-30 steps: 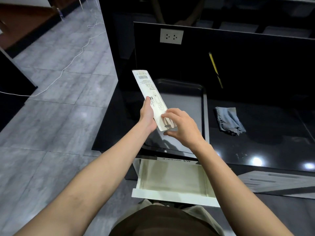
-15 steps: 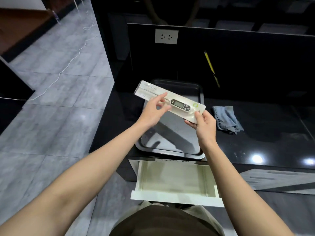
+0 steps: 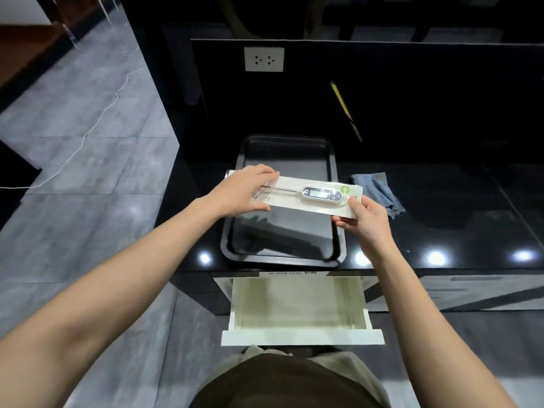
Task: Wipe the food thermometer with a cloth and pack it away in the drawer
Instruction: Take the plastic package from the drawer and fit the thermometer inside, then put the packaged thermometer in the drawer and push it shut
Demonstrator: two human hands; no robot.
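The food thermometer [image 3: 319, 193] lies in its long white package [image 3: 294, 201], display up and probe pointing left. I hold the package level over a black tray [image 3: 335, 251]. My left hand [image 3: 244, 191] grips the package's left end, covering the probe tip. My right hand [image 3: 363, 214] grips its right end from below. A blue-grey cloth [image 3: 378, 189] lies crumpled on the black counter, just right of the tray. Below the counter edge a white drawer [image 3: 301, 338] stands pulled out, with nothing in it.
A black back panel with a white socket [image 3: 264, 59] rises behind the counter. A yellow strip [image 3: 344, 108] leans against that panel. A white cable [image 3: 97, 122] runs across the grey tiled floor on the left.
The package went from upright with its printed back towards me to flat with the thermometer face up. My hands slid apart to its two ends, and it now hangs lower over the tray.
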